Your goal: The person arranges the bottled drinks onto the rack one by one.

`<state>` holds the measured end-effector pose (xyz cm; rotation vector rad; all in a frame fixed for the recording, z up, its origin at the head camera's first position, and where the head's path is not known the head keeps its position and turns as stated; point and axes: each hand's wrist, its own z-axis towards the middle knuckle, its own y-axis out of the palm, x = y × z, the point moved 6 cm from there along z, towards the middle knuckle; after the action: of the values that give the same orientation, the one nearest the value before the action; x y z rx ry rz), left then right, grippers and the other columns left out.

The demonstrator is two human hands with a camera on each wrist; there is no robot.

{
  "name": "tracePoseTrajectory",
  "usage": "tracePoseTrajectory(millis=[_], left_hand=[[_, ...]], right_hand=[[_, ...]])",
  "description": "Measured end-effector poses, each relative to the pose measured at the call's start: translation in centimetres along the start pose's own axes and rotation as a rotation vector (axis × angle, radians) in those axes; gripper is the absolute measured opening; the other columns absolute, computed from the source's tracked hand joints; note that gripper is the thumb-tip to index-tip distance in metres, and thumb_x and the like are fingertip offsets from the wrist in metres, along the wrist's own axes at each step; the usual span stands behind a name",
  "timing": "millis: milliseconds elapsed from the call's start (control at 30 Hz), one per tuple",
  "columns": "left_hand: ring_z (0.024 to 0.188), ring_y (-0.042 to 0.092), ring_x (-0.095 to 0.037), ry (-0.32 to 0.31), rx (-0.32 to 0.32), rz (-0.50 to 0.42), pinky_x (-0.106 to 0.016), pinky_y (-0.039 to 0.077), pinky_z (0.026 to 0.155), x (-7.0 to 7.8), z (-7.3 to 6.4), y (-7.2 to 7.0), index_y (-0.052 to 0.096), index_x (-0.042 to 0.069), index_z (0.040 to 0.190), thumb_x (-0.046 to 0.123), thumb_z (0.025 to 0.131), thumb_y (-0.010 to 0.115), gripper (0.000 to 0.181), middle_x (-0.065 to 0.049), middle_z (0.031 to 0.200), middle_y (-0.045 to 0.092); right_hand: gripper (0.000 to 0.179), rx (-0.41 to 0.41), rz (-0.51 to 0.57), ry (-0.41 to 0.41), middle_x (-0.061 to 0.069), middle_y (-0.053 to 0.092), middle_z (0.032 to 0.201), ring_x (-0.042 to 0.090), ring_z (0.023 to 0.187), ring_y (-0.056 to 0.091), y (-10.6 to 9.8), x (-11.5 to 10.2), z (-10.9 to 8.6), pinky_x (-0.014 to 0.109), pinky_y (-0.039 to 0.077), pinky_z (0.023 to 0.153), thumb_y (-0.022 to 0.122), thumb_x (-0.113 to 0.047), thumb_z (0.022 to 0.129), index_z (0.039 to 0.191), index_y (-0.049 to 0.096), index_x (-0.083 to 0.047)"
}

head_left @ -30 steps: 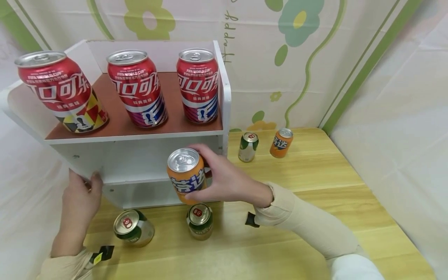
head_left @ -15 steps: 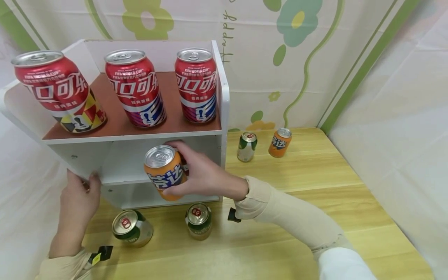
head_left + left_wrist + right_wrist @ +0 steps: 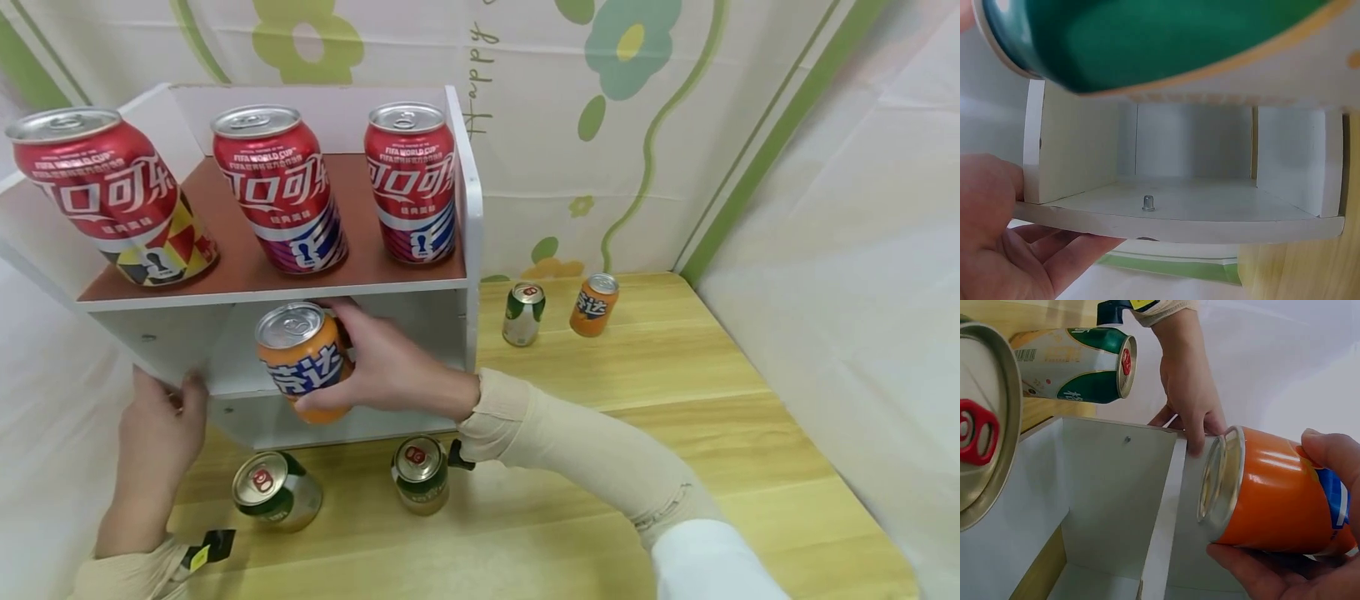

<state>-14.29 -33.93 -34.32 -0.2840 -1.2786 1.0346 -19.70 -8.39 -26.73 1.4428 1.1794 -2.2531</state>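
An orange soda can is gripped by my right hand, thumb and fingers round its sides, in front of the white shelf unit's middle compartment. In the right wrist view the orange can has its bottom rim near the edge of the middle board. My left hand holds the unit's left side panel. From the left wrist, my left hand wraps that panel's edge, with fingers on its outer side.
Several red cola cans, one central, stand on the top shelf. Two green-and-white cans, left and right, stand before the unit. Another green-and-white can and orange can stand on the wooden table at right.
My right hand has carried the orange can leftward across the front of the shelf unit's middle compartment. The left hand has kept its hold on the side panel. The view has shifted slightly.
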Motion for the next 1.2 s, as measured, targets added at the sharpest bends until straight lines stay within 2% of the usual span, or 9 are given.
tracePoseTrajectory(millis=[100,300,700,900,1000,1133,1200], left_hand=[[0.100,0.059,-0.058,0.002,-0.004,-0.005,-0.009,0.033,0.054,0.0,0.0,-0.1,0.027,-0.006,0.145,0.018,0.105,0.040,0.048,-0.047,0.121,0.053],[0.096,0.059,-0.057,0.006,0.002,0.006,-0.010,0.033,0.052,-0.1,-0.1,-0.1,0.027,-0.006,0.144,0.018,0.105,0.040,0.048,-0.046,0.119,0.054],[0.092,0.060,-0.054,0.008,0.031,0.012,-0.008,0.031,0.052,0.1,-0.1,-0.1,0.030,-0.005,0.143,0.016,0.104,0.041,0.046,-0.044,0.115,0.057],[0.099,0.060,-0.056,-0.006,0.027,-0.002,-0.005,0.030,0.056,-0.1,0.0,0.0,0.029,-0.004,0.144,0.017,0.104,0.042,0.047,-0.045,0.120,0.056],[0.105,0.059,-0.058,-0.006,0.021,0.000,-0.021,0.050,0.063,-0.1,0.1,0.0,0.028,-0.002,0.147,0.018,0.105,0.041,0.048,-0.044,0.124,0.055],[0.108,0.058,-0.060,-0.006,0.012,0.005,-0.022,0.050,0.065,-0.1,0.1,0.0,0.026,-0.002,0.149,0.018,0.105,0.041,0.050,-0.043,0.128,0.054],[0.106,0.058,-0.060,-0.007,0.005,0.006,-0.010,0.039,0.062,-0.2,0.1,0.0,0.026,-0.003,0.148,0.018,0.105,0.040,0.050,-0.044,0.127,0.053]], right_hand=[[0.090,0.013,0.009,-0.016,-0.001,0.059,0.133,0.001,0.112,0.057,0.3,0.0,0.7,0.013,0.045,0.093,0.092,-0.023,0.077,0.148,0.038,-0.013],[0.092,0.021,0.012,-0.045,-0.001,0.059,0.133,-0.001,0.110,0.057,1.0,0.0,1.9,0.011,0.044,0.094,0.092,-0.024,0.077,0.150,0.037,-0.012],[0.087,0.016,-0.073,0.005,-0.007,0.059,0.129,-0.004,0.105,0.056,2.1,-0.5,3.9,0.009,0.043,0.091,0.091,-0.031,0.077,0.147,0.041,-0.014],[0.088,0.025,-0.115,0.016,-0.008,0.058,0.130,-0.006,0.105,0.055,2.6,-0.5,5.0,0.007,0.041,0.091,0.089,-0.033,0.079,0.148,0.039,-0.015],[0.087,0.030,-0.118,0.013,-0.008,0.058,0.129,-0.006,0.105,0.055,2.9,-0.7,5.5,0.007,0.041,0.090,0.090,-0.033,0.079,0.147,0.040,-0.015],[0.087,0.036,-0.127,0.006,-0.008,0.058,0.129,-0.006,0.105,0.055,3.3,-0.8,6.1,0.006,0.040,0.090,0.090,-0.032,0.079,0.147,0.040,-0.015],[0.086,0.041,-0.145,0.008,-0.009,0.058,0.129,-0.007,0.105,0.055,3.5,-0.9,6.3,0.006,0.039,0.090,0.090,-0.032,0.079,0.147,0.040,-0.015]])
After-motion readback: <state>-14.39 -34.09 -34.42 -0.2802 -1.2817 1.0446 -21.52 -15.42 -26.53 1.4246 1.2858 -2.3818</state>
